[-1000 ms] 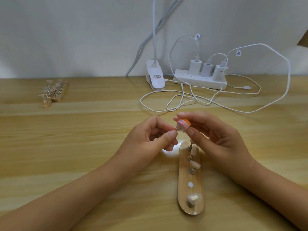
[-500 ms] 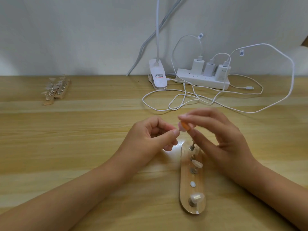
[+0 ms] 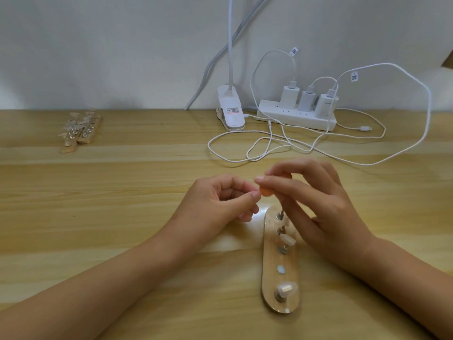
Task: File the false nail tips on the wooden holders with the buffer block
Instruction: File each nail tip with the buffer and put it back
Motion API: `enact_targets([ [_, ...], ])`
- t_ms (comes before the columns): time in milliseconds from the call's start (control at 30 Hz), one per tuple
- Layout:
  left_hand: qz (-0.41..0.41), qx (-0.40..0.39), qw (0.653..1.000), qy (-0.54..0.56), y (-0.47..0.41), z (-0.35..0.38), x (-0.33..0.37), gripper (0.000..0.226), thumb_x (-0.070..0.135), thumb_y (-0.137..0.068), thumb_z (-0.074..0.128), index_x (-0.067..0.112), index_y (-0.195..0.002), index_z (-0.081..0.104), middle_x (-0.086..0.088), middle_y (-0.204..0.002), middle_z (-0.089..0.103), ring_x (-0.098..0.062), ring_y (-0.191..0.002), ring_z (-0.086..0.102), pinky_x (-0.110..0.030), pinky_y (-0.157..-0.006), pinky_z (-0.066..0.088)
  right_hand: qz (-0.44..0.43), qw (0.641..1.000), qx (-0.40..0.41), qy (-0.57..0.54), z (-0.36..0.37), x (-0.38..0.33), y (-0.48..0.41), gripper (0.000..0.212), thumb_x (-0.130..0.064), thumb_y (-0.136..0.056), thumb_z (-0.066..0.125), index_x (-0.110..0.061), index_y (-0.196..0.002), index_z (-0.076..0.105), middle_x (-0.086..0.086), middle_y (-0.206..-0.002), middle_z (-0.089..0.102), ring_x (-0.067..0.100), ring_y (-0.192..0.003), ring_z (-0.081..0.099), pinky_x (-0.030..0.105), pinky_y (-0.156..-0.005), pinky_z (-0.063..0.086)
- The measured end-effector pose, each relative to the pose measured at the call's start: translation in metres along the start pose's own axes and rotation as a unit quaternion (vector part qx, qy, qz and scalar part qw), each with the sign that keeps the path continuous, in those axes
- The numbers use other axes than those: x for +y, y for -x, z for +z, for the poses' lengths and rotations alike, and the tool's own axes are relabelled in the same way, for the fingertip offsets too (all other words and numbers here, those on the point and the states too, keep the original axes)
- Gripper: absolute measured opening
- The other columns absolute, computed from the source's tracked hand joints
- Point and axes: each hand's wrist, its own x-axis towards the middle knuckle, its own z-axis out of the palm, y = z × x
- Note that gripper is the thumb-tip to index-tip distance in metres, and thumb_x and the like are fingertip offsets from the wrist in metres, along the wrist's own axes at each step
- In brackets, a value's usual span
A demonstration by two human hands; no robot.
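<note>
A long wooden holder lies flat on the table. Nail tips sit on small metal pegs along it, one near the middle and one close to the near end.

Just above the far end of the holder, the right hand pinches the buffer block between thumb and fingers. Only a small orange bit of the block peeks out, because the fingers cover the rest. This hand also hides the right edge of the holder's far end.

The left hand is just left of the holder's far end. Its fingers are curled and its thumb presses on the first finger, right beside the block. I cannot tell if something tiny is held there.

Far behind the holder sits a white power strip with three chargers. White cables loop on the table between it and the hands. A white lamp clip stands left of the strip. Far to the left of the holder lie more holders with tips.

A second ago the block showed a pink and white end. Now the fingers hide that end and the block sits a little lower. The left hand has hardly moved.
</note>
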Motion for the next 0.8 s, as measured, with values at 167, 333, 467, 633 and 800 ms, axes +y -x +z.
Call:
enact_targets([
  [167,-0.005,0.002,1.000,0.006,-0.0004,-0.0003,0.0000,0.005,0.002,-0.086,0.066,0.006,-0.086,0.069,-0.001,-0.063,0.069,-0.006,-0.052,0.059,-0.014,-0.055,0.047,-0.010,1.000,-0.006,-0.002,-0.0008,0.0008,0.0000,0.028,0.001,-0.094,0.056,-0.009,-0.115,0.070,0.008,-0.111,0.063,0.027,-0.102,0.059,0.029,-0.096,0.037],
  [333,-0.010,0.006,1.000,-0.002,-0.0006,-0.0005,-0.0007,0.006,0.005,-0.086,0.067,0.009,-0.083,0.069,-0.002,-0.063,0.069,-0.008,-0.054,0.058,-0.014,-0.056,0.048,0.010,1.000,-0.012,-0.018,0.0017,-0.0002,-0.0006,0.026,-0.002,-0.095,0.055,-0.008,-0.115,0.070,0.007,-0.111,0.063,0.028,-0.103,0.060,0.026,-0.098,0.035],
  [467,-0.011,0.005,1.000,0.000,-0.0001,-0.0005,-0.0005,0.006,0.003,-0.087,0.066,0.008,-0.084,0.069,0.000,-0.063,0.069,-0.006,-0.052,0.057,-0.014,-0.056,0.047,0.019,0.999,-0.010,-0.028,0.0020,-0.0010,-0.0004,0.026,-0.002,-0.095,0.056,-0.009,-0.116,0.070,0.006,-0.111,0.063,0.028,-0.104,0.059,0.025,-0.098,0.034],
  [633,-0.016,0.010,1.000,0.004,-0.0008,-0.0007,-0.0009,0.006,0.003,-0.087,0.066,0.008,-0.085,0.069,0.000,-0.062,0.069,-0.006,-0.051,0.058,-0.014,-0.055,0.048,0.017,0.999,-0.015,-0.033,0.0012,-0.0021,-0.0001,0.027,0.000,-0.093,0.059,-0.010,-0.116,0.070,0.005,-0.110,0.063,0.027,-0.103,0.060,0.024,-0.098,0.033],
  [800,-0.019,0.006,1.000,-0.003,-0.0007,-0.0013,-0.0015,0.005,0.006,-0.087,0.068,0.011,-0.085,0.070,0.000,-0.064,0.070,-0.006,-0.054,0.060,-0.014,-0.057,0.048,0.045,0.996,-0.011,-0.081,0.0009,0.0019,-0.0007,0.026,-0.003,-0.093,0.060,-0.011,-0.116,0.070,0.003,-0.110,0.063,0.023,-0.106,0.059,0.038,-0.097,0.042],
])
